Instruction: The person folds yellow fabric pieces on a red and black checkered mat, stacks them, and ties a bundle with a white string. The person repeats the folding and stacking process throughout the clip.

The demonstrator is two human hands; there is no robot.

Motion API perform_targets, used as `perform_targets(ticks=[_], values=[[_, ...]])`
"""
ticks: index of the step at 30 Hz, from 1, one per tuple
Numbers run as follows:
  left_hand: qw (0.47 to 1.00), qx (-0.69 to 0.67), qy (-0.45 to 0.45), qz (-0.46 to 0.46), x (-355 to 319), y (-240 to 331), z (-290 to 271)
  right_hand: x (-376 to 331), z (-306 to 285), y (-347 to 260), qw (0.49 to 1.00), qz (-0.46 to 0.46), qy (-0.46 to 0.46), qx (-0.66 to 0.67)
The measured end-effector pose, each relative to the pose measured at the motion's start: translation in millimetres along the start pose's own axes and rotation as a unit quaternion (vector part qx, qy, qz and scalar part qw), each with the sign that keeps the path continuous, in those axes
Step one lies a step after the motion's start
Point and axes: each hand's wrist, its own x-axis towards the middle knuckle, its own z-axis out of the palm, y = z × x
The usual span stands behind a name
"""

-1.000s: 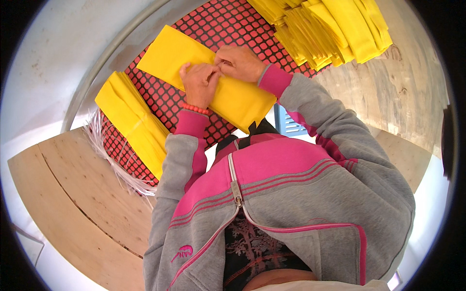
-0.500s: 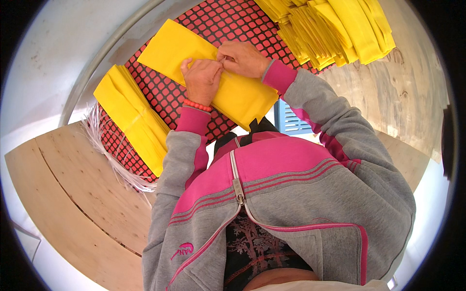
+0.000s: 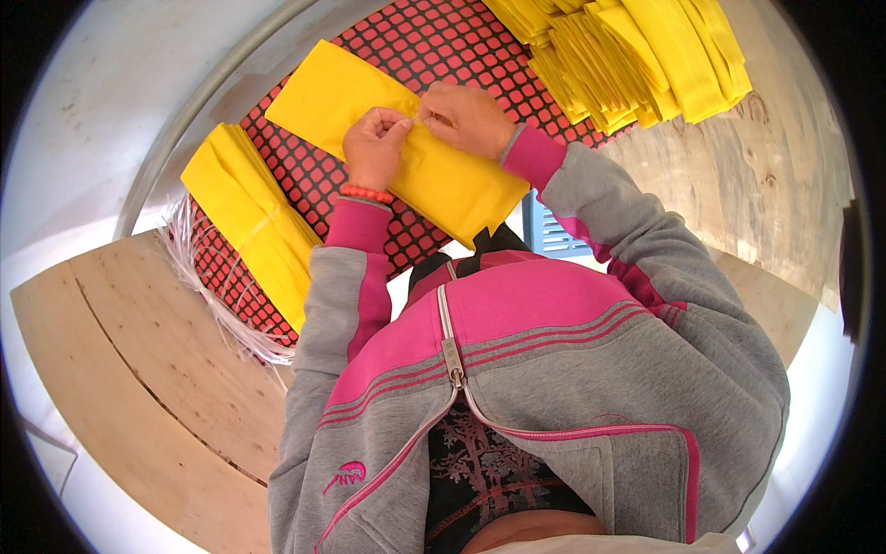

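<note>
In front of me, a folded yellow fabric bundle (image 3: 461,180) lies slantwise on the red-and-black mesh surface (image 3: 318,185). Both hands are over its middle. My left hand (image 3: 374,148), with a red bead bracelet at the wrist, is closed in a pinch between thumb and forefinger. Close beside it, my right hand (image 3: 466,118) is curled, its fingertips pressed together against the fabric. A thin pale strand, which looks like white string, runs between the fingertips; most of it is hidden by the fingers.
Left of my hands lies another yellow bundle (image 3: 249,222), with a pale band across it. Loose white strings (image 3: 217,305) hang beside it over the wooden board (image 3: 148,360). A tall pile of yellow folded pieces (image 3: 637,65) rests at the far right, by a plywood surface (image 3: 738,175).
My left hand has turned and drawn slightly back from the right, its pinch now facing up. The right hand has shifted a little to the right. The bundle has barely moved.
</note>
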Motion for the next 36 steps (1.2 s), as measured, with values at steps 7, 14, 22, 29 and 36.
perform_targets(ticks=[7,14,22,29,36], values=[[0.988,-0.116,-0.038,-0.096,2,3,-12,-7,2,-9,0.995,-0.088,0.015,-0.033],[0.996,-0.066,-0.042,-0.038,-3,4,-8,12,-7,-2,0.997,-0.028,-0.002,0.077],[0.942,0.239,0.037,0.232,-9,5,-3,21,13,-1,0.987,0.047,-0.024,0.153],[0.895,0.302,0.069,0.322,-4,5,2,23,18,5,0.991,0.052,-0.025,0.120],[0.887,0.268,0.111,0.358,-2,1,7,38,17,20,0.991,-0.030,-0.067,0.113]])
